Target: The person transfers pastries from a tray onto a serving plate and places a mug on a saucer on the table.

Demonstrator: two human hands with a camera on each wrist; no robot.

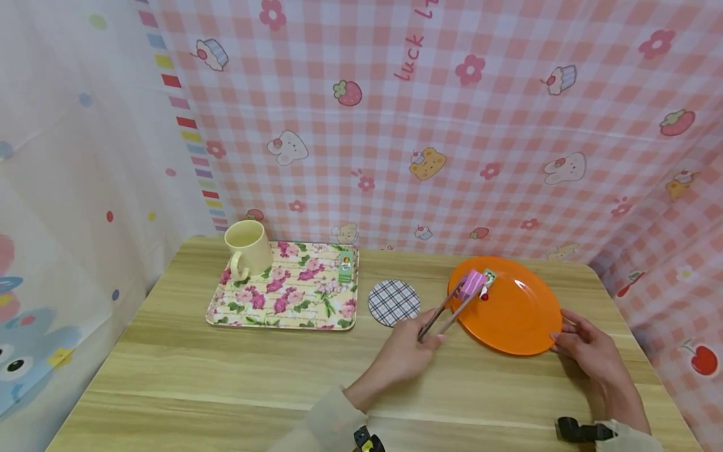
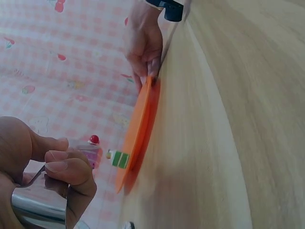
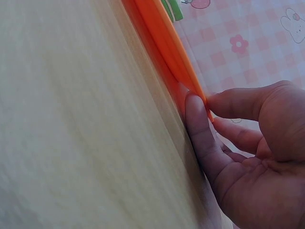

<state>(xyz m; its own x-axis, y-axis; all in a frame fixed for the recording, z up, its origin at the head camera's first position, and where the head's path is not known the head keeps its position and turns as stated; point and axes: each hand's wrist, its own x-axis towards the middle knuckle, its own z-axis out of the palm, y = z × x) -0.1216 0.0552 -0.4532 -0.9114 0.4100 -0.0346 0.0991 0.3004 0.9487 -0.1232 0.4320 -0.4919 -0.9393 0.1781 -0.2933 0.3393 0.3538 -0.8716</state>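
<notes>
My left hand [image 1: 409, 348] grips a pair of metal tongs [image 1: 446, 312]; their curved end [image 2: 40, 207] shows inside the hand in the left wrist view. Between the tips of the tongs is a small pink toy cake [image 1: 472, 284], over the left part of an orange plate [image 1: 516, 314]. A red cherry-like ball [image 2: 94, 139] tops a cake in the left wrist view. Beside the pink one, a small green-and-white striped cake [image 2: 119, 159] sits on the plate. My right hand [image 1: 590, 345] pinches the plate's right rim between thumb and fingers [image 3: 238, 102].
A floral tray [image 1: 294, 295] lies on the left of the wooden table [image 1: 226, 389], bearing a cream mug [image 1: 251, 248] and a small green block-like piece [image 1: 346, 267]. Between tray and plate lies a round checked coaster [image 1: 393, 301]. Patterned cloth [image 1: 395, 125] hangs behind the table.
</notes>
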